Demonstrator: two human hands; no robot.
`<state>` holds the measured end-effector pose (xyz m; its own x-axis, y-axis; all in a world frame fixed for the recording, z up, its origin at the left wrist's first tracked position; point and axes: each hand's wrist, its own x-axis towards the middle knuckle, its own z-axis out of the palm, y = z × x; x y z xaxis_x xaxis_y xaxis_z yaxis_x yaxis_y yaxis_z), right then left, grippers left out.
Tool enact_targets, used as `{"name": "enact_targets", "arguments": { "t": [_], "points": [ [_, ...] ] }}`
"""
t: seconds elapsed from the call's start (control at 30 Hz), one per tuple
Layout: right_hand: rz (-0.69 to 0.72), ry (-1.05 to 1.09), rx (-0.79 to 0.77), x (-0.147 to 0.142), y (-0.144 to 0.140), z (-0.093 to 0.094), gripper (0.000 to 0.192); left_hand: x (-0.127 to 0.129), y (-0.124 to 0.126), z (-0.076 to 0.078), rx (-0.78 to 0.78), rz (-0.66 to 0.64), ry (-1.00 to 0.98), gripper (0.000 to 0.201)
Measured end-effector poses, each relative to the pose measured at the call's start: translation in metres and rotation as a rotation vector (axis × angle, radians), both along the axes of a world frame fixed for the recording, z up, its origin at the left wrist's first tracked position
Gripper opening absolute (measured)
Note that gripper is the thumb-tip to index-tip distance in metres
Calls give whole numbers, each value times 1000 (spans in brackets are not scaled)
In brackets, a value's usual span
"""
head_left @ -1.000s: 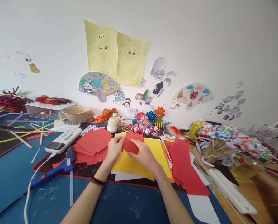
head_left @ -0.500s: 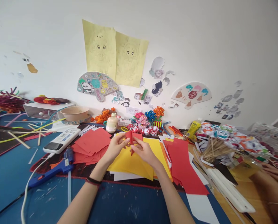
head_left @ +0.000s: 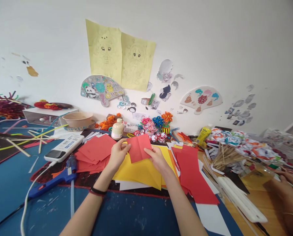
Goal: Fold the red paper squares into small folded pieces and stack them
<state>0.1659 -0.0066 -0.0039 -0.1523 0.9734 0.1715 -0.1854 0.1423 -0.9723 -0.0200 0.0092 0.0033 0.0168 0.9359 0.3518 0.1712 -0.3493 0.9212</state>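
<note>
A red paper square [head_left: 139, 150] with a faint crease is held up between both hands, above the yellow paper sheets [head_left: 136, 173]. My left hand [head_left: 120, 152] pinches its left edge, thumb in front. At the right edge, my right hand [head_left: 156, 157] grips it with the thumb on the face and fingers behind. A pile of red paper squares [head_left: 95, 150] lies left of my left hand. Longer red sheets [head_left: 194, 177] are stacked to the right of my right hand.
A blue glue gun [head_left: 65, 175] and a white power strip [head_left: 64, 149] with a cable lie at left. A glue bottle [head_left: 117, 129] and pipe-cleaner flowers [head_left: 158, 123] stand by the wall. Another person's hand [head_left: 287, 186] is at far right, past wrapped lollipops on sticks [head_left: 226, 157].
The red paper was folded and seen nearly edge-on between my hands; now it is opened out flat, facing me. My hands have moved slightly apart.
</note>
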Motion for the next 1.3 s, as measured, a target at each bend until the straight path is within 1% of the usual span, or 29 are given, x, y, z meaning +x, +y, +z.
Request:
{"name": "enact_targets", "arguments": {
  "t": [0.07,0.13,0.17,0.23,0.3,0.33,0.4,0.53,0.6,0.7,0.77,0.83,1.0,1.1,1.2,1.3],
  "points": [
    [1,82,-28,1,-2,4,34,0,-4,3,172,103,198,50],
    [14,68,-52,4,-5,8,35,2,-10,8,415,199,473,60],
    [35,44,-63,6,-6,9,34,3,-14,11,526,195,617,60],
    [68,14,-78,10,-6,8,31,5,-20,15,696,92,855,57],
    [66,13,-89,12,-5,5,26,9,-24,16,786,1,985,56],
    [55,20,-93,13,-4,4,24,10,-25,15,807,-19,1015,55],
    [66,38,-111,15,-2,2,21,12,-24,12,816,-20,1032,51],
    [93,71,-143,17,-2,4,21,12,-19,6,791,62,979,36],
    [91,41,-121,17,-3,6,22,11,-19,6,785,101,953,31],
    [121,-66,-57,18,-2,5,30,10,-20,7,777,154,957,25],
    [73,-130,-37,19,0,3,33,10,-21,9,768,184,974,25],
    [5,-155,-18,19,3,0,32,10,-22,10,755,190,983,28],
    [-43,-77,65,16,4,-1,25,14,-19,7,774,110,950,43],
    [-96,-32,60,13,3,2,26,17,-18,3,761,100,905,37],
    [-129,-39,66,10,1,6,27,20,-18,-1,720,112,853,29],
    [-240,-112,147,8,0,10,29,22,-18,-3,643,106,800,28]
  ]
}}
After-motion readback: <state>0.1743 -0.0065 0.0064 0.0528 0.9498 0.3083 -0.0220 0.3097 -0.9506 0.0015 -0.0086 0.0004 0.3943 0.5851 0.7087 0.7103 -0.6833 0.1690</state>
